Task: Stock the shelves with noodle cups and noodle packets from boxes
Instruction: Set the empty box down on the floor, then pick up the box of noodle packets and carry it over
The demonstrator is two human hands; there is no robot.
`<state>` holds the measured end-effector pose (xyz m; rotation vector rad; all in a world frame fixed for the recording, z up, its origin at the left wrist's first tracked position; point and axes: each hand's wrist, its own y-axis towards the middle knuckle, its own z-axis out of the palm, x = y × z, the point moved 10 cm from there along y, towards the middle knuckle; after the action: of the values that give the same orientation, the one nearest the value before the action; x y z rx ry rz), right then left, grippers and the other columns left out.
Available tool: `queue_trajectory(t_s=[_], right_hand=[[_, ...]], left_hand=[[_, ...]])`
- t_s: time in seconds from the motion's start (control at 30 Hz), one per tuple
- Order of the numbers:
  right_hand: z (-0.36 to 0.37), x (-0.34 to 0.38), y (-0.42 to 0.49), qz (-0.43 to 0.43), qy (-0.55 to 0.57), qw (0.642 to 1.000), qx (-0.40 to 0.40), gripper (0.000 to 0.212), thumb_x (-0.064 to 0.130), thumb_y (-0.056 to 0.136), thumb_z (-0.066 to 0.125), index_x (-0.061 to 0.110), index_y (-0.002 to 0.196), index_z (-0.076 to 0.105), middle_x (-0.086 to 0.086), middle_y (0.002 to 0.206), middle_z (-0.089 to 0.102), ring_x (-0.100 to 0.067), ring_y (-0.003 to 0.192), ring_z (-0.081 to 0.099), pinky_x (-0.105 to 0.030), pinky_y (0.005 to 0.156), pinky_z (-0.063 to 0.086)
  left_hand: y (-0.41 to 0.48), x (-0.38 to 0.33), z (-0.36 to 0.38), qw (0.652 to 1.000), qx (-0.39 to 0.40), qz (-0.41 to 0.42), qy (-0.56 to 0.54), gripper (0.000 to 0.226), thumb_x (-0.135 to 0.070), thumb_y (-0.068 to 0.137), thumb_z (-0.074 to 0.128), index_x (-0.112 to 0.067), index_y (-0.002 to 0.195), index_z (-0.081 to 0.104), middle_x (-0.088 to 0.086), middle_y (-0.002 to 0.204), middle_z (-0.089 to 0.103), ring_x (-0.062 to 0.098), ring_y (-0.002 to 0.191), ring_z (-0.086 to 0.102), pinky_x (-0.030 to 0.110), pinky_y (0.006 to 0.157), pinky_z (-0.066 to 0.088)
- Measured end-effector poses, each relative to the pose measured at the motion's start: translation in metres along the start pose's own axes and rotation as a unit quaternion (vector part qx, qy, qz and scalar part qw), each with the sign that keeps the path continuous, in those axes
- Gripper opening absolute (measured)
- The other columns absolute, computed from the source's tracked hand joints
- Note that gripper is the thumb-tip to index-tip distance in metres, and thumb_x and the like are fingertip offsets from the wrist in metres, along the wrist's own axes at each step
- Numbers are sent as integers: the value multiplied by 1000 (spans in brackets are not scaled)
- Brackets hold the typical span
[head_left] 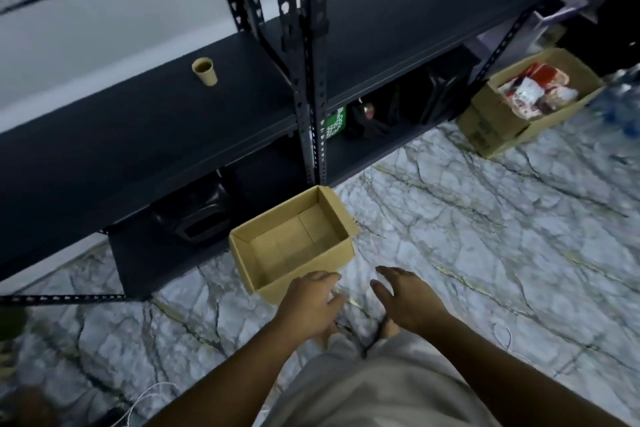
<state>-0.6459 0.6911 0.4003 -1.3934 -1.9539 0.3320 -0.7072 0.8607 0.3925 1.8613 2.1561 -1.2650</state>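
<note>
An open cardboard box (pixel 343 218) stands on the floor against the dark metal shelf unit (pixel 242 107); nothing shows inside it. My left hand (pixel 311 302) hovers over the box's near corner with relaxed fingers and holds nothing. My right hand (pixel 405 302) hangs just right of it, fingers loosely spread, also holding nothing. A second cardboard box (pixel 485 121) with red and white noodle packets (pixel 536 90) stands at the far right on the floor. One small tan cup (pixel 205 71) stands alone on the left shelf board.
Black containers (pixel 197 218) and dark items with a green package (pixel 335 125) sit on the lowest shelf. Perforated uprights (pixel 313 80) split the shelf. The marble-patterned floor (pixel 485 253) stretches right. My legs and feet show at the bottom.
</note>
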Motion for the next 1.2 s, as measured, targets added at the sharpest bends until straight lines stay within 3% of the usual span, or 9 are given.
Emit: queue_trajectory(t_s=[0.33, 0.53, 0.97, 1.2], right_hand=[[-23, -100, -57, 113, 74, 990, -47, 59, 55, 106, 35, 23, 155, 41, -2, 153, 50, -24, 138, 48, -37, 110, 41], [-30, -176, -97, 166, 108, 978, -70, 60, 56, 105, 35, 22, 155, 40, -3, 152, 51, -26, 137, 48, -39, 108, 44], [-60, -333, -193, 289, 159, 936, -120, 63, 56, 106, 32, 20, 158, 34, -4, 157, 45, -26, 141, 44, -40, 111, 41], [-87, -400, -205, 357, 188, 904, -144, 64, 56, 107, 30, 20, 159, 30, -4, 159, 41, -27, 143, 41, -41, 114, 38]], left_hand=[[42, -103, 26, 991, 62, 93, 79, 54, -48, 105, 48, -22, 151, 49, 0, 150, 53, 20, 133, 52, 36, 110, 42], [64, -185, 53, 977, 100, 142, 123, 56, -47, 107, 47, -19, 155, 44, 1, 160, 44, 20, 144, 42, 34, 115, 37], [106, -363, 150, 919, 173, 249, 251, 59, -50, 106, 44, -24, 159, 38, -2, 162, 39, 21, 146, 39, 41, 120, 30], [151, -445, 183, 876, 204, 328, 288, 49, -48, 106, 44, -23, 147, 51, -1, 148, 54, 19, 139, 43, 39, 116, 34]])
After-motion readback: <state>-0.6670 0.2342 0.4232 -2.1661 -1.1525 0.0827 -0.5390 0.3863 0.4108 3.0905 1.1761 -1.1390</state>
